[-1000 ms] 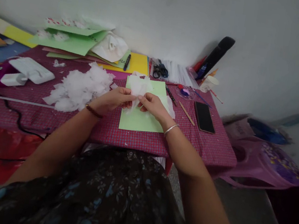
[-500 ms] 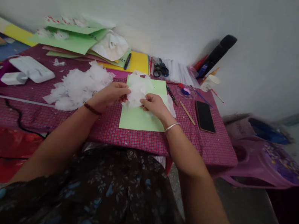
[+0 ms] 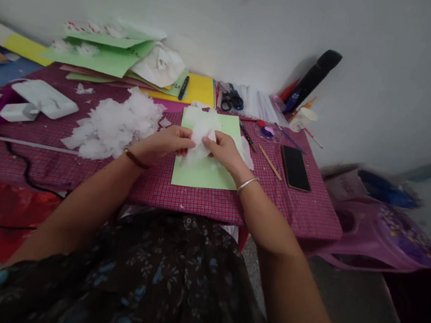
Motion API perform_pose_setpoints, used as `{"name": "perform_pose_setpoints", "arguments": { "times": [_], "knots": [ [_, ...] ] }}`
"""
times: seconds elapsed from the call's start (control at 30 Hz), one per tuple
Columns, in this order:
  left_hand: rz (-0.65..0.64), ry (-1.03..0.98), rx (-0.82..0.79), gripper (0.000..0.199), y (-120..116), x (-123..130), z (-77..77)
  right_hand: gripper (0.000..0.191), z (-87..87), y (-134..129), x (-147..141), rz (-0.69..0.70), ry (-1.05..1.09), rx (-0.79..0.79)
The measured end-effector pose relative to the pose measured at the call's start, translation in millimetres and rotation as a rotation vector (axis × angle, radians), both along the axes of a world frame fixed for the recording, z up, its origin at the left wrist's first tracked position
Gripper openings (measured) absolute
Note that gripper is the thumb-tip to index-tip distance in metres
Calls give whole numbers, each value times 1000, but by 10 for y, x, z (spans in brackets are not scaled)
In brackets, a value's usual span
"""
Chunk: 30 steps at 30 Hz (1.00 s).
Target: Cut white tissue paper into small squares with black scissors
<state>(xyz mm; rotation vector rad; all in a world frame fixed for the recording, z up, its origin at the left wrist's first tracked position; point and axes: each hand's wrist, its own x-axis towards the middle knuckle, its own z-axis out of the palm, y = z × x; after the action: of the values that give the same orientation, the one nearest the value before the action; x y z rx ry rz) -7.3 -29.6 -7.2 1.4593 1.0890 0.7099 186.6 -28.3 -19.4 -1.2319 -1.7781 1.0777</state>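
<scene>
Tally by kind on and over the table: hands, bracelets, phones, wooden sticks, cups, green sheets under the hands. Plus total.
Hands: 2 (left hand, right hand)
Bracelets: 2 (dark bracelet, silver bracelet)
Phone: 1
Wooden stick: 1
Cup: 1
Green sheet: 1
Total: 8

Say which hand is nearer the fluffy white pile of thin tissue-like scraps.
Left. The left hand is just right of the pile; the right hand is farther right, over the pale green paper sheet.
</scene>
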Motion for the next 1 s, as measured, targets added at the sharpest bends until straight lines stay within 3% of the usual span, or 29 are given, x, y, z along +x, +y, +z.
{"name": "perform_pose_setpoints", "arguments": {
  "times": [0.1, 0.2, 0.33, 0.7, 1.0],
  "knots": [
    [-23, 26, -29, 25, 16, 26, -41, 18, -20, 11, -8, 18, 28, 3],
    [36, -8, -23, 34, 37, 50, -93, 12, -20, 8, -16, 57, 61, 14],
    [108, -85, 31, 21, 36, 72, -117, 10, -27, 11, -11, 76, 53, 29],
    [147, -151, 41, 19, 5, 88, -83, 14, 0, -2, -6, -12, 19, 22],
    [171, -171, 69, 15, -71, 117, 46, 6, -72, 41, -16, -87, -187, 113]
  ]
}}
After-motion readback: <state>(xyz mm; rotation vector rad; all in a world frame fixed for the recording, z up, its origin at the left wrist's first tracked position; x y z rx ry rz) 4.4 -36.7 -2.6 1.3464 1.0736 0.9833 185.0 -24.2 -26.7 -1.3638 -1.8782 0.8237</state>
